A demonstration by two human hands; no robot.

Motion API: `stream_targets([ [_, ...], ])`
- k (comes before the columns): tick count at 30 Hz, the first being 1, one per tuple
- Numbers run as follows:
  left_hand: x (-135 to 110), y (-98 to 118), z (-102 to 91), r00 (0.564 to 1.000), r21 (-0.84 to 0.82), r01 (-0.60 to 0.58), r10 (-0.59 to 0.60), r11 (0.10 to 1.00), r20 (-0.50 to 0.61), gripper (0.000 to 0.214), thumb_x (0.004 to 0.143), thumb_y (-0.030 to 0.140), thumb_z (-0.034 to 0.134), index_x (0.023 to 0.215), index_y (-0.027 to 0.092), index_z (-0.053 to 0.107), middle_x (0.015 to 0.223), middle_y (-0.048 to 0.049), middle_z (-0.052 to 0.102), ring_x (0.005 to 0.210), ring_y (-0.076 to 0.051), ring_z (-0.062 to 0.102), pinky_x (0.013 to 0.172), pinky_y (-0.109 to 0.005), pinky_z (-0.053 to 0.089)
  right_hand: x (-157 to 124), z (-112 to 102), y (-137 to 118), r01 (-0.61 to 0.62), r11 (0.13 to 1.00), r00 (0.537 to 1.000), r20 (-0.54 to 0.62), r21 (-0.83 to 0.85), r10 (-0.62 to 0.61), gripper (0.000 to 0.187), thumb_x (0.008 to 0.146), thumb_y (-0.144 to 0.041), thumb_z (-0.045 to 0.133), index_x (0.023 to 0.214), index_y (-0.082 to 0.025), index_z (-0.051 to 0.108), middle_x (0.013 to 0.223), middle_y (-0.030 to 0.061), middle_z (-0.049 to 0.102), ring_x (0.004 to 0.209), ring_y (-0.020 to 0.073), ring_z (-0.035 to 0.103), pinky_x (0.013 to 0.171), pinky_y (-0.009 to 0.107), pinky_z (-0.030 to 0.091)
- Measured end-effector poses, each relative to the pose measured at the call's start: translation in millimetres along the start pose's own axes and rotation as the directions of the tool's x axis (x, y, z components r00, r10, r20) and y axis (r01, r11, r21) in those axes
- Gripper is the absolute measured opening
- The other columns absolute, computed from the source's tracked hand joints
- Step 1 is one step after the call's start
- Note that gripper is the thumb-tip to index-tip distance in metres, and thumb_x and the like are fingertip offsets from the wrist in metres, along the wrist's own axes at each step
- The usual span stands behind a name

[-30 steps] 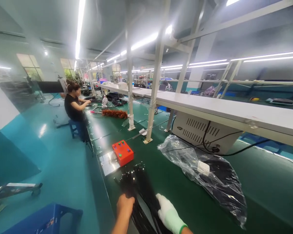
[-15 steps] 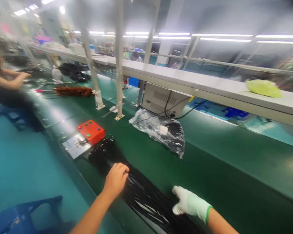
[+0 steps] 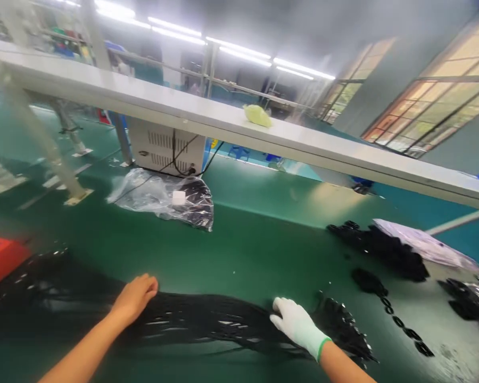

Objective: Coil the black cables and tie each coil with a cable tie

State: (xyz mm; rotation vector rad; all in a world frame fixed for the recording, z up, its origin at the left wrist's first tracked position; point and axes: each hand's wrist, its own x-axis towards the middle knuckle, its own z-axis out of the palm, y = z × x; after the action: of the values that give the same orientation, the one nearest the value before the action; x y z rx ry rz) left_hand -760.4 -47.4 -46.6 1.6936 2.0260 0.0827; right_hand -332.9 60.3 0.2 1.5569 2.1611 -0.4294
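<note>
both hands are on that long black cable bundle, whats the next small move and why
Probably draw both hands together to gather the black cable bundle: it lies spread flat along the green belt, the bare left hand and gloved right hand resting on top, far apart.

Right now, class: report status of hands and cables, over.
Left hand bare, right hand gloved, both flat on black cable bundle. Bundle lies along green belt. Nothing blocking.

A long green surface point(image 3: 263, 234) runs under a grey shelf point(image 3: 207, 119); ceiling strip lights point(image 3: 239, 50) glow, and warm-lit windows point(image 3: 435, 114) fill the right wall.
</note>
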Motion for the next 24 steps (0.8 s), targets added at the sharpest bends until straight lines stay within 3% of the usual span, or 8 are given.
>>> stream_targets([
  [5,-0.2,0.1,-4.2,0.999,0.039,0.029,-0.03,0.999,0.022,0.016,0.087,0.02,0.043,0.078,0.022,0.057,0.084,-0.0005,0.061,0.082,-0.018,0.058,0.072,-0.025,0.039,7.8,-3.0,47.7,0.003,1.0,0.999,-0.046,0.003,-0.003,0.033,0.093,-0.045,0.046,0.107,-0.017,0.057,0.103,0.0062,0.061,0.092,0.0191,0.058,0.084,0.04,0.047],
  [8,0.9,34.2,-12.3,0.997,0.079,0.082,-0.081,0.994,-0.018,0.017,0.082,0.016,0.042,0.074,0.02,0.056,0.077,-0.0001,0.06,0.077,-0.019,0.057,0.072,-0.028,0.04,2.2,-7.1,96.5,0.083,0.996,0.997,0.006,-0.032,-0.083,0.038,0.082,-0.046,0.062,0.106,-0.016,0.059,0.107,0.007,0.06,0.101,0.0229,0.055,0.089,0.044,0.043],
  [10,0.3,87.1,-5.8,0.994,0.089,0.079,-0.072,0.993,-0.081,0.018,0.081,0.015,0.041,0.08,0.02,0.059,0.083,-0.0026,0.062,0.084,-0.022,0.056,0.079,-0.034,0.041,-4.1,-6.7,128.9,0.124,0.99,0.992,0.037,-0.067,-0.122,0.041,0.072,-0.044,0.071,0.1,-0.016,0.062,0.105,0.0068,0.061,0.101,0.0247,0.054,0.09,0.046,0.041],
  [12,-2.8,158.0,16.7,0.992,0.059,0.001,0.007,0.998,-0.122,0.021,0.085,0.02,0.043,0.093,0.021,0.063,0.098,-0.0058,0.064,0.097,-0.025,0.055,0.088,-0.037,0.04,-7.3,-4.1,153.8,0.158,0.984,0.987,0.034,-0.085,-0.155,0.034,0.071,-0.04,0.072,0.094,-0.015,0.063,0.1,0.0061,0.062,0.098,0.0243,0.055,0.088,0.045,0.041],
  [15,-10.2,258.9,69.1,0.984,-0.028,-0.15,0.146,0.988,-0.102,0.046,0.076,0.026,0.059,0.122,0.03,0.056,0.13,-0.0023,0.056,0.121,-0.025,0.047,0.104,-0.036,0.033,-4.6,2.1,178.0,0.161,0.984,0.986,-0.032,-0.07,-0.164,0.021,0.087,-0.031,0.053,0.099,-0.016,0.061,0.1,0.0072,0.064,0.093,0.0213,0.059,0.085,0.038,0.043],
  [17,-14.2,298.3,99.2,0.984,-0.071,-0.163,0.156,0.984,-0.09,0.049,0.074,0.018,0.058,0.122,0.03,0.058,0.127,-0.0037,0.059,0.119,-0.028,0.049,0.103,-0.04,0.036,-0.8,6.2,192.2,0.105,0.992,0.989,-0.102,-0.066,-0.111,0.026,0.092,-0.026,0.039,0.107,-0.016,0.059,0.108,0.0126,0.063,0.099,0.0244,0.059,0.085,0.038,0.043],
  [20,-15.9,311.9,118.9,0.984,-0.142,-0.163,0.15,0.976,-0.098,0.04,0.079,0.007,0.045,0.105,0.027,0.067,0.106,-0.0039,0.067,0.104,-0.023,0.058,0.092,-0.035,0.045,5.0,8.8,219.1,0.017,0.998,0.992,-0.122,-0.063,-0.025,0.03,0.09,-0.021,0.037,0.107,-0.014,0.061,0.111,0.0193,0.063,0.104,0.0326,0.059,0.084,0.042,0.044],
  [24,-10.9,302.3,114.6,0.983,-0.218,-0.158,0.133,0.963,-0.126,0.035,0.08,0.006,0.044,0.099,0.025,0.067,0.098,-0.0028,0.068,0.097,-0.018,0.059,0.091,-0.03,0.045,11.2,2.7,257.0,0.05,0.999,0.998,-0.036,-0.018,-0.051,0.026,0.085,-0.022,0.048,0.105,-0.017,0.065,0.103,0.0151,0.069,0.096,0.0287,0.066,0.08,0.036,0.049],
])
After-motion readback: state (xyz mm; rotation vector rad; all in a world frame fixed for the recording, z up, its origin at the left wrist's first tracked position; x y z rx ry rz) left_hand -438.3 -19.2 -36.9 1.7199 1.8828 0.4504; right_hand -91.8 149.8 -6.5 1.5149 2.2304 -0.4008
